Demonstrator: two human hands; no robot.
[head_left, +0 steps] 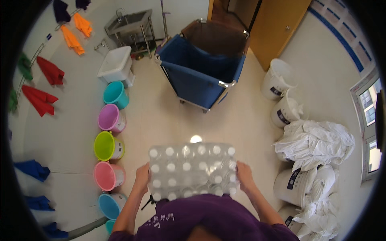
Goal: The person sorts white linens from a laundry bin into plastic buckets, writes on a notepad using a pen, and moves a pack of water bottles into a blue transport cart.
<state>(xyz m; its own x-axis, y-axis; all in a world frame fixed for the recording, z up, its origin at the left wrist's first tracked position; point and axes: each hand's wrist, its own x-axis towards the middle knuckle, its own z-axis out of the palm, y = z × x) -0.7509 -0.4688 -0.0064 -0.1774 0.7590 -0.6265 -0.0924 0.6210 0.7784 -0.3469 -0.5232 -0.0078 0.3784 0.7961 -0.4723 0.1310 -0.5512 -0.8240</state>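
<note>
Held level in front of my body is a shrink-wrapped pack of water bottles (193, 164), clear plastic with rows of white caps on top. My left hand (142, 176) is closed on its left end and my right hand (245, 176) on its right end. The fingers are partly hidden behind the pack's sides. Its near edge comes up against my purple shirt (209, 217). Ahead of me stands a blue cloth laundry cart (193, 85) on a metal frame with wheels, with a dark brown panel at its far side.
Coloured buckets (105, 145) line the left wall, below hanging cloths (40, 100). A white basin (116, 66) and a steel sink (130, 19) stand at the far left. Along the right are white buckets (278, 80) and white cloth bundles (315, 142). A wooden door (275, 30) is open behind the cart.
</note>
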